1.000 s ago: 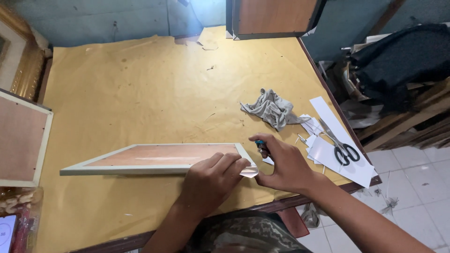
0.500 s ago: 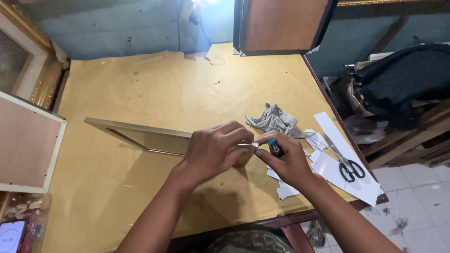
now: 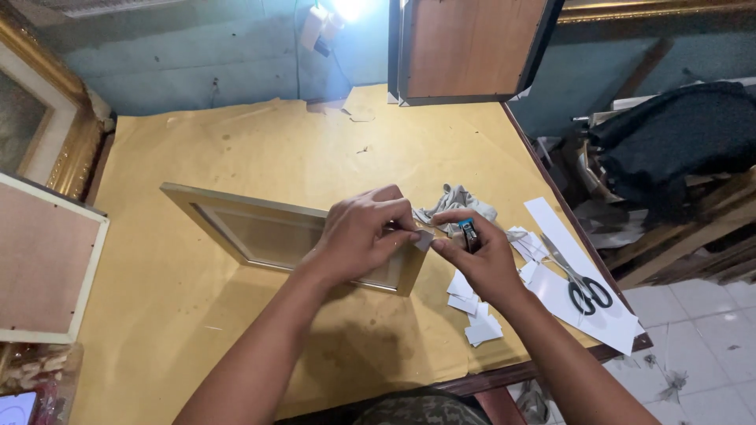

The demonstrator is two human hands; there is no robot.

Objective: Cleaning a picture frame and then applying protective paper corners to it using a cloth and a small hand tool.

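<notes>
While both hands meet at one corner of the frame, the findings are as follows.

Frame [image 3: 260, 232]: tilted up on edge on the paper-covered table [image 3: 236, 149], pale moulding, brown backing showing; its near right corner sits under the hands.

Change: a second ago the frame lay flat and lengthwise along the table edge; it has since been swung round and raised, so that this corner now faces the person.

Left hand [image 3: 362, 236]: fingers closed narrow over the frame corner, thumb and forefinger pinching a small grey-white piece [image 3: 424, 238] against it.

Right hand [image 3: 476, 256]: fingers curled round a small dark tool with a blue part [image 3: 468, 232]; thumb and forefinger also meet the piece. What kind of tool it is cannot be told.

Meaning: by judgement, the turn brings the corner within reach of both hands, and the work in hand is at that corner.

Surroundings: crumpled grey cloth [image 3: 461, 201] just beyond the hands; white paper scraps [image 3: 476, 315] near the right wrist; scissors [image 3: 579, 279] on a white strip to the right, well apart from the hands; another framed board [image 3: 39, 267] at the left edge.
</notes>
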